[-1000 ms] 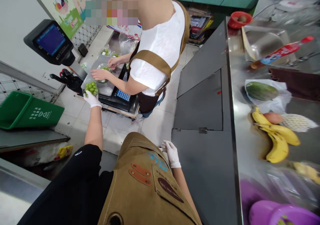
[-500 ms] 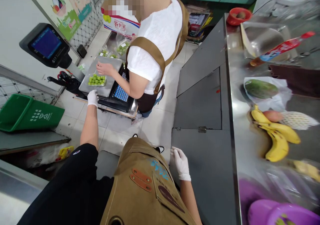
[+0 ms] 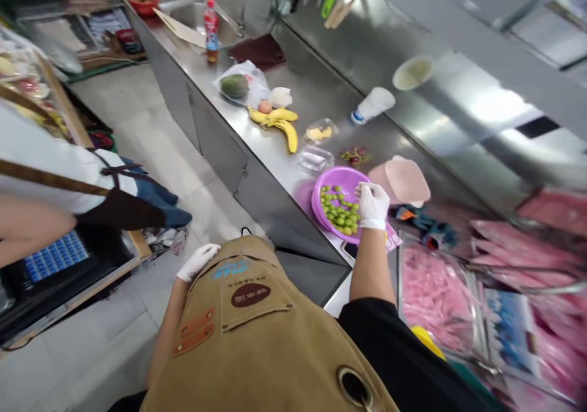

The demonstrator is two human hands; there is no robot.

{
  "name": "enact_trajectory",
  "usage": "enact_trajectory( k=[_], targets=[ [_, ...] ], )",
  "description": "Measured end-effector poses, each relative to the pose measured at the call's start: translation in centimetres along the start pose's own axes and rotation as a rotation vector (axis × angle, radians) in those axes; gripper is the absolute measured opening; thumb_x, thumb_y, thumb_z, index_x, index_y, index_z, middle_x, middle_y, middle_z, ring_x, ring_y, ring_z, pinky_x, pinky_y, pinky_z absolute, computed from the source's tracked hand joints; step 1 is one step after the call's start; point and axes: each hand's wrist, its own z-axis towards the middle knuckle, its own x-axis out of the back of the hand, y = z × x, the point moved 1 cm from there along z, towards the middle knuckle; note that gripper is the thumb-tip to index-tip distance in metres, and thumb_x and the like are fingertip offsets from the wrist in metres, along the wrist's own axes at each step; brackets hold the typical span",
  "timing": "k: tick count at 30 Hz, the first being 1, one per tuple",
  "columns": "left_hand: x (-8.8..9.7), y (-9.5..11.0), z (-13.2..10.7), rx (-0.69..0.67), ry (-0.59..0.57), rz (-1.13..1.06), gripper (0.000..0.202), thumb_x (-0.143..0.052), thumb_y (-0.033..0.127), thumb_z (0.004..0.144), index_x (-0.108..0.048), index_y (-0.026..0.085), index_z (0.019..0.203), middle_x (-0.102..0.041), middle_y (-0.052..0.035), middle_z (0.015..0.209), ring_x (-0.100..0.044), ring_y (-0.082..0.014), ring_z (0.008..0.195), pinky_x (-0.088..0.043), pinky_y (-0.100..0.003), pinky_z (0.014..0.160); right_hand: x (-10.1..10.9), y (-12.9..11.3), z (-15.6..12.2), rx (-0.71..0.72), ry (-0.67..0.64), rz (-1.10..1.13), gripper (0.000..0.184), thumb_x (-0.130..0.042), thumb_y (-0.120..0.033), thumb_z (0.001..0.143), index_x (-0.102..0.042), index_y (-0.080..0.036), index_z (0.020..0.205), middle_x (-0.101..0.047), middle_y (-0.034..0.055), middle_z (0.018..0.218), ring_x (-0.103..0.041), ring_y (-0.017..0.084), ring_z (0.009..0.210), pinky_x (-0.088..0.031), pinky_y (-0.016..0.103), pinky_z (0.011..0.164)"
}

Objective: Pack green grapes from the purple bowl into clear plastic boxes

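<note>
A purple basin [image 3: 321, 183] of round green fruit [image 3: 342, 216], like grapes, stands at the counter's front edge. My right hand [image 3: 372, 204], in a white glove, is at its right rim with bent fingers, closed on the basin's edge; part of the grip is hidden. Low by my brown apron [image 3: 257, 338], my gloved left hand [image 3: 199, 262] holds nothing, its fingers loosely stretched out. Just beyond the basin lie a clear plastic box [image 3: 315, 158] and some dark red fruit on stems [image 3: 355, 155]. A pink container [image 3: 406, 181] is to its right.
Bananas [image 3: 277, 121], a mango [image 3: 235, 86] and a bottle [image 3: 211, 30] are farther along the steel counter. A white cup [image 3: 373, 104] lies on its side. Pink plastic packaging [image 3: 438, 290] fills a tray at right. A co-worker [image 3: 68, 167] stands close on the left.
My view has swung right, from the scale to the counter. My left hand has drawn back from the scale's edge to my apron. My right hand has reached out to the basin.
</note>
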Motion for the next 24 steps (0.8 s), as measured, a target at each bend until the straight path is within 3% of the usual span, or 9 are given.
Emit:
enact_trajectory(
  k=[3, 6, 8, 10, 13, 17, 19, 21, 24],
  targets=[
    [-2.1, 3.7, 2.2, -0.072, 0.096, 0.136, 0.046, -0.082, 0.061, 0.063, -0.069, 0.021, 0.082, -0.069, -0.0043, 0.075, -0.058, -0.0174, 0.064, -0.045, -0.029, 0.062, 0.5, 5.1, 2.4, -0.157, -0.231, -0.111, 0.049, -0.073, -0.042, 0.089, -0.077, -0.007, 0.122, -0.079, 0.0211, 0.118, -0.072, 0.03, 0.108, -0.055, 0.052, 0.108],
    [-4.9, 8.6, 4.9, -0.147, 0.207, 0.181, 0.045, -0.078, 0.064, 0.071, -0.063, 0.022, 0.08, -0.061, -0.0018, 0.07, -0.053, -0.0161, 0.063, -0.041, -0.027, 0.061, -0.5, 8.3, 2.7, -0.071, -0.606, -0.189, 0.083, -0.091, -0.047, 0.072, -0.07, -0.009, 0.143, -0.073, 0.0234, 0.138, -0.069, 0.036, 0.124, -0.049, 0.057, 0.116],
    [-8.3, 11.9, 6.3, -0.183, 0.219, 0.179, 0.039, -0.076, 0.058, 0.078, -0.063, 0.022, 0.079, -0.062, -0.0024, 0.072, -0.055, -0.017, 0.066, -0.045, -0.029, 0.065, -1.4, 9.6, 2.2, 0.059, -0.764, -0.202, 0.108, -0.097, -0.051, 0.061, -0.062, -0.015, 0.156, -0.065, 0.0238, 0.151, -0.063, 0.041, 0.137, -0.046, 0.059, 0.121],
    [-12.8, 15.2, 7.4, -0.225, 0.223, 0.172, 0.029, -0.076, 0.048, 0.082, -0.066, 0.021, 0.078, -0.068, -0.0042, 0.077, -0.061, -0.0187, 0.073, -0.051, -0.031, 0.073, -2.4, 10.7, 1.8, 0.203, -0.792, -0.283, 0.118, -0.096, -0.054, 0.06, -0.053, -0.017, 0.163, -0.053, 0.0277, 0.163, -0.049, 0.05, 0.152, -0.041, 0.065, 0.125],
    [-20.3, 20.2, 9.5, -0.312, 0.245, 0.181, 0.014, -0.077, 0.033, 0.083, -0.074, 0.02, 0.082, -0.077, -0.0056, 0.089, -0.069, -0.0209, 0.087, -0.055, -0.033, 0.087, -4.4, 12.0, 1.6, 0.49, -0.863, -0.29, 0.117, -0.085, -0.053, 0.067, -0.043, -0.017, 0.17, -0.043, 0.03, 0.17, -0.037, 0.058, 0.161, -0.035, 0.072, 0.128],
    [-30.2, 25.7, 14.2, -0.629, -0.01, 0.635, 0.025, -0.056, 0.03, 0.101, -0.079, 0.021, 0.101, -0.081, -0.0094, 0.119, -0.074, -0.0243, 0.111, -0.055, -0.036, 0.097, -7.4, 12.8, 1.8, 0.784, -0.887, -0.141, 0.119, -0.071, -0.05, 0.075, -0.014, -0.039, 0.179, -0.037, 0.0198, 0.177, -0.032, 0.062, 0.162, -0.036, 0.082, 0.124],
    [-34.4, 27.2, 16.5, -0.671, -0.026, 0.789, 0.027, -0.057, 0.033, 0.102, -0.081, 0.024, 0.111, -0.08, -0.0131, 0.127, -0.075, -0.026, 0.114, -0.057, -0.037, 0.097, -8.3, 12.5, 1.6, 0.825, -0.85, -0.094, 0.125, -0.07, -0.054, 0.069, -0.004, -0.056, 0.175, -0.036, 0.0094, 0.18, -0.031, 0.065, 0.16, -0.037, 0.089, 0.117],
    [-37.7, 27.8, 18.0, -0.67, 0.076, 0.88, 0.036, -0.063, 0.04, 0.1, -0.078, 0.024, 0.129, -0.077, -0.02, 0.134, -0.077, -0.0277, 0.114, -0.059, -0.039, 0.094, -8.6, 12.2, 1.2, 0.804, -0.818, -0.091, 0.125, -0.07, -0.059, 0.064, -0.001, -0.07, 0.168, -0.037, -0.0011, 0.18, -0.034, 0.067, 0.158, -0.037, 0.095, 0.108],
    [-40.9, 27.4, 19.1, -0.656, 0.138, 1.014, 0.036, -0.068, 0.043, 0.094, -0.078, 0.029, 0.125, -0.076, -0.022, 0.134, -0.078, -0.0294, 0.113, -0.061, -0.043, 0.086, -8.6, 12.2, 1.0, 0.74, -0.735, -0.081, 0.12, -0.069, -0.062, 0.062, -0.001, -0.081, 0.159, -0.044, -0.0073, 0.177, -0.035, 0.067, 0.157, -0.033, 0.1, 0.1]
  ],
)
